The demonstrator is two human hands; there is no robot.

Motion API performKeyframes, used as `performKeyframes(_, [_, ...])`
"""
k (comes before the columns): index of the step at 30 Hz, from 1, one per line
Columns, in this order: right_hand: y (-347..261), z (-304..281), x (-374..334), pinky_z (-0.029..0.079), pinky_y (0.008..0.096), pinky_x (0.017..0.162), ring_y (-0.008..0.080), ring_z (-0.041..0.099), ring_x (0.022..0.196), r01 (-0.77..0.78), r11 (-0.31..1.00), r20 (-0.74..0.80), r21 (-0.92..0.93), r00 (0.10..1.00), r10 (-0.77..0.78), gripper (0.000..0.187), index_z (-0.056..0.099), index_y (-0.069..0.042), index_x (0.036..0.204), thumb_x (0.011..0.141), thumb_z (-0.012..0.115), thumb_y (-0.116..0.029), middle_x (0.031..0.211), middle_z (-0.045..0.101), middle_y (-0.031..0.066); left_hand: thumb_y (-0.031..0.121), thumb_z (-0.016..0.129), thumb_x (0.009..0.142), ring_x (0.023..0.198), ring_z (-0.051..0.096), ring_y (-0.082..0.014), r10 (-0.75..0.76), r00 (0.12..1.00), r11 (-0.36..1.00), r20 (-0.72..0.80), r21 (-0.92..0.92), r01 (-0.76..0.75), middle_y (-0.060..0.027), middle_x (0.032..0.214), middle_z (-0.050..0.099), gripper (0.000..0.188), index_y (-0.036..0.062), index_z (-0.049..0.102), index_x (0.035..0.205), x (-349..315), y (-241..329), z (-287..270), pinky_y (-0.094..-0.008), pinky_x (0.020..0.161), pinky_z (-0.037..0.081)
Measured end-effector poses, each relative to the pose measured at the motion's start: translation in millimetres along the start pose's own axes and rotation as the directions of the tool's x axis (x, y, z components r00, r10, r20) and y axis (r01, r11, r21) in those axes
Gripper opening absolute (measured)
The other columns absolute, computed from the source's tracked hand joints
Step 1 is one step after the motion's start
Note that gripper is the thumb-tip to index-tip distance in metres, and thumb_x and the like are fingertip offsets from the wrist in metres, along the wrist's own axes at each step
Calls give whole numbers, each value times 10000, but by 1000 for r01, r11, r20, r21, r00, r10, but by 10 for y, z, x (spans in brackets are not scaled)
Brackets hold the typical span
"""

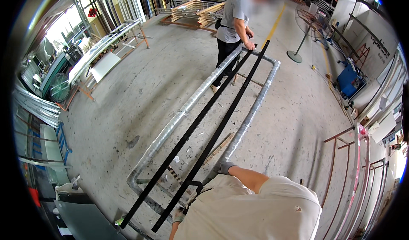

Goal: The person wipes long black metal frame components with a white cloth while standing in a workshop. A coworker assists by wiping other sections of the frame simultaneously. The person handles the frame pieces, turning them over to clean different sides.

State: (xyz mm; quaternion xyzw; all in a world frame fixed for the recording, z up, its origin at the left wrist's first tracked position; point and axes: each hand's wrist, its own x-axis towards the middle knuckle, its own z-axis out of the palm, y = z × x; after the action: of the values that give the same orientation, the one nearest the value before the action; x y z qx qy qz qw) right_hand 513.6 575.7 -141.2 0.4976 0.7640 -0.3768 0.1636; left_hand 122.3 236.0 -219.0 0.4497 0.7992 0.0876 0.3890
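Two long black bars (pixel 219 130) run side by side from next to my left hand (pixel 179 215) away past my right hand (pixel 226 167), lying lengthwise over one film-wrapped rack (pixel 181 113). My guess at the main risk: both bars poke out past the rack at the end by my left hand, so an uneven push could slide or roll one off, and slick film would make that worse. Bare spots in the wrap could scratch them too. Right glove sits on the rack's rail, but I can't tell if it's gripping; the left is half hidden by my shirt, so no idea there either. Count: two bars, one rack, one black angled piece (pixel 196 184) between my hands, one co-worker (pixel 233 18) at the far end, one pedestal fan (pixel 303 40) ahead and right of my hands.
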Motion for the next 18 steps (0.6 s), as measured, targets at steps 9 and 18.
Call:
performKeyframes(9, [75,106,-177,529,473,970,375,680,1128,-158,987,49,19,986,157,567,759,-68,1142,889,582,-543,1200,721,195,277,749,838,911,716,-387,-35,999,993,20,-112,37,-216,977,745,311,49,749,1048,-12,100,-38,-461,796,536])
performKeyframes(18, [229,170,-435,529,477,978,391,675,1133,-227,974,57,27,973,225,519,762,-79,1139,897,578,-500,1206,718,199,271,717,850,997,724,-371,-121,989,993,87,29,119,-201,1054,751,320,85,751,1108,-199,623,-390,-458,849,545])
